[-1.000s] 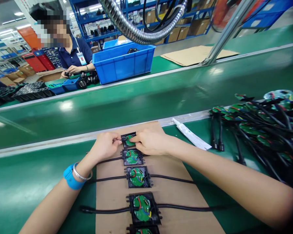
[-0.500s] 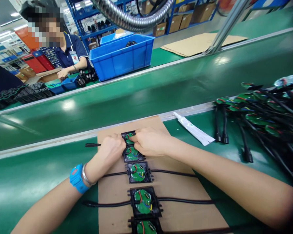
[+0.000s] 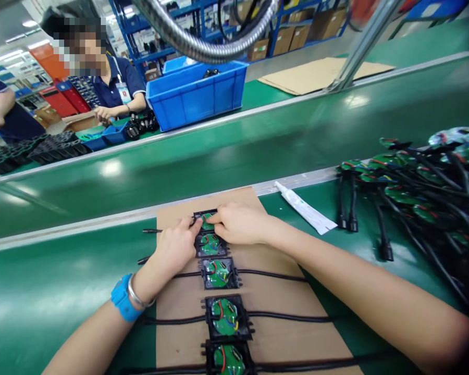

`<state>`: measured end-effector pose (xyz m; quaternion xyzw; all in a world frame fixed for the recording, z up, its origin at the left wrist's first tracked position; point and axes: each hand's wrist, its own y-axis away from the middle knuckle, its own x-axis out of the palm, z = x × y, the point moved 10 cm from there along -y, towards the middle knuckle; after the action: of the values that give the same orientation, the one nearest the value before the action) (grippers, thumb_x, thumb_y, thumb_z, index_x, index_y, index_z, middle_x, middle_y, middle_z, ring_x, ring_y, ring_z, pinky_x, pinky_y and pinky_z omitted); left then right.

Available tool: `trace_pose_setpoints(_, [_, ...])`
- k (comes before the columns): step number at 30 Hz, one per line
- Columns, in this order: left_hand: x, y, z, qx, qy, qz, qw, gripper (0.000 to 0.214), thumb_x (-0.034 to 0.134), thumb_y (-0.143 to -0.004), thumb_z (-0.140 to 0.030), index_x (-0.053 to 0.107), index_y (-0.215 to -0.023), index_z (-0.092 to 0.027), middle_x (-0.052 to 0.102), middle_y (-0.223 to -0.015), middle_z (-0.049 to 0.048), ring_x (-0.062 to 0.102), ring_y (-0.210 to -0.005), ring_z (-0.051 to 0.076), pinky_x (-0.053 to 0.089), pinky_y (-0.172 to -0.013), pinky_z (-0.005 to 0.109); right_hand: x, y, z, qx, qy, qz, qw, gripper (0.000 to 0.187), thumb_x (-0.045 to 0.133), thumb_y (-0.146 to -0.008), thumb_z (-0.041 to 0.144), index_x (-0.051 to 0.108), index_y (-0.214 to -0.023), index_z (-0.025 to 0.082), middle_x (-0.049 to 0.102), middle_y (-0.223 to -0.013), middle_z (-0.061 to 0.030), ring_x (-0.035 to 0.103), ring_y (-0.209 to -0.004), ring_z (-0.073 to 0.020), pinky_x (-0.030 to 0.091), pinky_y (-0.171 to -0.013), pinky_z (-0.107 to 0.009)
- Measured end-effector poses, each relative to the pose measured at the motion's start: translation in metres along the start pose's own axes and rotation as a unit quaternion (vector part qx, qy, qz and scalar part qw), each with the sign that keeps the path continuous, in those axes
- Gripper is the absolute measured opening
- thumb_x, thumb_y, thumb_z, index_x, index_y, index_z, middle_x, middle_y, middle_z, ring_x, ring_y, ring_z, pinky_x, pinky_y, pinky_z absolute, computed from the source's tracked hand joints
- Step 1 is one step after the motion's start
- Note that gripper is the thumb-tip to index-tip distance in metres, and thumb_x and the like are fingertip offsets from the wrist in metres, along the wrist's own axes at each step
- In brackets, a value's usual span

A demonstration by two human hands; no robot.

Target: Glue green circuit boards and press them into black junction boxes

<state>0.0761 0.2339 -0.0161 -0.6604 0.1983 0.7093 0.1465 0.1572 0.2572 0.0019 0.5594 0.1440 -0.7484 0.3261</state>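
Note:
My left hand (image 3: 177, 246) and my right hand (image 3: 240, 224) meet at the farthest square black housing, which holds a green circuit board (image 3: 207, 221) with a red wire. My left thumb and fingers close on the housing's left edge. On the right side, my curled fingers press at the board with the index fingertip; the grip is partly hidden. Nearer me, several like housings (image 3: 219, 273) lie in a column on a cardboard sheet (image 3: 187, 350). Each carries a round green board, and black cables (image 3: 277, 315) run out sideways from several of them.
A white tube (image 3: 307, 208) lies right of the cardboard. Beyond it is a heap of wired boards with black cables (image 3: 385, 245). Across the green conveyor belt (image 3: 180, 156) stand a blue bin (image 3: 197, 96) and a seated co-worker (image 3: 119, 86). A metal flexible hose (image 3: 203, 49) hangs overhead.
My left hand has opened its curl somewhat, its thumb now showing at the housing's left edge. The right hand stays at the same board. The view has shifted slightly.

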Motion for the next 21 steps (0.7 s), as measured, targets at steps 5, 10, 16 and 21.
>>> trace_pose_setpoints(5, [-0.017, 0.005, 0.007, 0.011, 0.064, -0.060, 0.996, 0.043, 0.044, -0.087, -0.010, 0.055, -0.128, -0.015, 0.060, -0.120, 0.0097, 0.062, -0.101, 0.023, 0.053, -0.086, 0.034, -0.009, 0.006, -0.009, -0.023, -0.093, 0.006, 0.995, 0.046, 0.051, -0.076, 0.022, 0.058, -0.122, 0.019, 0.071, -0.084, -0.0024, 0.061, -0.069, -0.0165, 0.041, -0.060, -0.025])
trace_pose_setpoints(10, [-0.023, -0.002, -0.006, 0.093, 0.121, -0.110, 0.982, 0.026, 0.044, -0.092, -0.016, 0.062, -0.111, -0.017, 0.063, -0.116, 0.0067, 0.059, -0.107, 0.020, 0.046, -0.096, 0.035, -0.018, 0.014, -0.018, 0.011, -0.094, -0.039, 0.995, 0.025, 0.052, -0.070, 0.013, 0.061, -0.093, 0.013, 0.067, -0.072, -0.0031, 0.057, -0.063, -0.0154, 0.038, -0.057, -0.024])
trace_pose_setpoints(16, [-0.012, -0.008, -0.010, 0.148, 0.149, -0.105, 0.972, 0.026, 0.042, -0.090, -0.012, 0.064, -0.103, -0.016, 0.066, -0.115, 0.0073, 0.061, -0.105, 0.022, 0.048, -0.091, 0.038, -0.010, 0.016, -0.009, 0.000, -0.039, -0.084, 0.996, 0.011, 0.048, -0.078, 0.010, 0.056, -0.074, 0.017, 0.061, -0.070, -0.0036, 0.053, -0.064, -0.0155, 0.035, -0.062, -0.027])
trace_pose_setpoints(21, [-0.005, -0.007, -0.011, 0.145, 0.156, -0.105, 0.971, 0.027, 0.044, -0.087, -0.011, 0.064, -0.104, -0.014, 0.067, -0.113, 0.0093, 0.061, -0.105, 0.024, 0.047, -0.093, 0.040, 0.007, 0.015, -0.022, 0.042, -0.013, -0.172, 0.984, 0.020, 0.034, -0.093, 0.018, 0.053, -0.089, 0.014, 0.061, -0.087, -0.0117, 0.056, -0.080, -0.0186, 0.039, -0.072, -0.029])
